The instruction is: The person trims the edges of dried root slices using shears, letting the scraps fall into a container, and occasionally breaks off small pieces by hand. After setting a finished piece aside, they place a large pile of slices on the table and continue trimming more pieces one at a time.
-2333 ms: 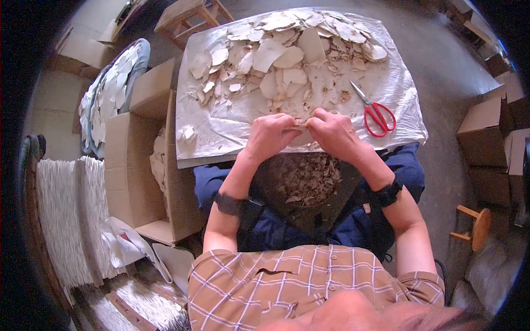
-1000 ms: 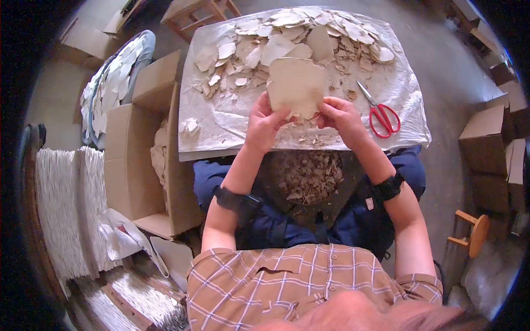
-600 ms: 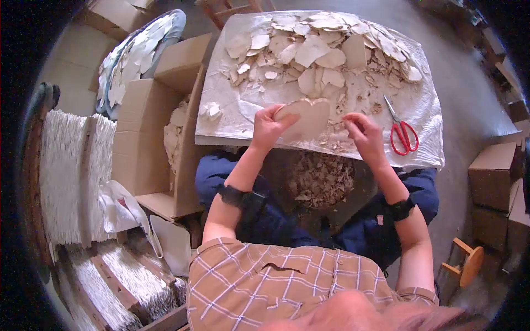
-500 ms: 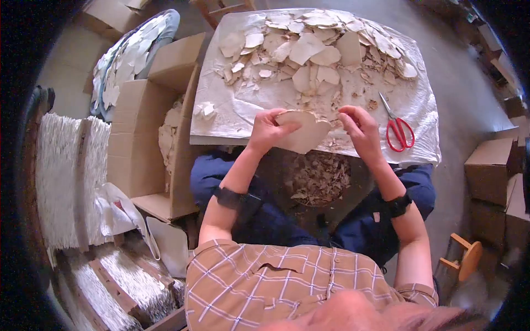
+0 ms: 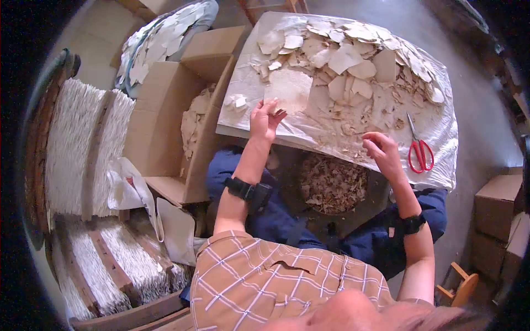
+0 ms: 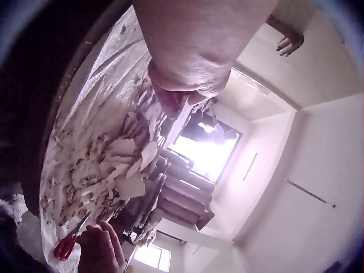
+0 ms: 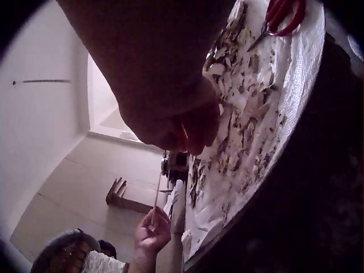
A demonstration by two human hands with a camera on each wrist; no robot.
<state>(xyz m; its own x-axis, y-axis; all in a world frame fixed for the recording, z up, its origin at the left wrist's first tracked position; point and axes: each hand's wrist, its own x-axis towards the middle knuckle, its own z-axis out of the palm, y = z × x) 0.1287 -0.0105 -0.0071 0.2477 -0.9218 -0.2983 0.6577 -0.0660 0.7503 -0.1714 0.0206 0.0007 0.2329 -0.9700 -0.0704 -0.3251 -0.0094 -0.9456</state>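
My left hand (image 5: 266, 120) pinches a thin, flat, pale slice (image 5: 291, 91) by its lower edge, over the left part of the covered table (image 5: 232, 118). From the right wrist view, that slice (image 7: 158, 190) stands edge-on above the left hand (image 7: 152, 232). My right hand (image 5: 385, 155) hovers near the table's front edge with loosely bent fingers, and no object shows in it. Red-handled scissors (image 5: 420, 154) lie just to its right. Broken pale slices (image 5: 345, 58) are heaped across the back of the table, with crumbs in front.
An open cardboard box (image 5: 160, 110) holding pale pieces (image 5: 196, 118) stands left of the table. Between the knees sits a container of scraps (image 5: 334, 185). Packed pale sheets (image 5: 72, 149) stand at far left. Cartons (image 5: 497, 204) and a small wooden stool (image 5: 464, 284) are at right.
Both hands first worked at the slice together; then the right hand let go. The left hand has carried the slice left and outward, while the head view has turned left.
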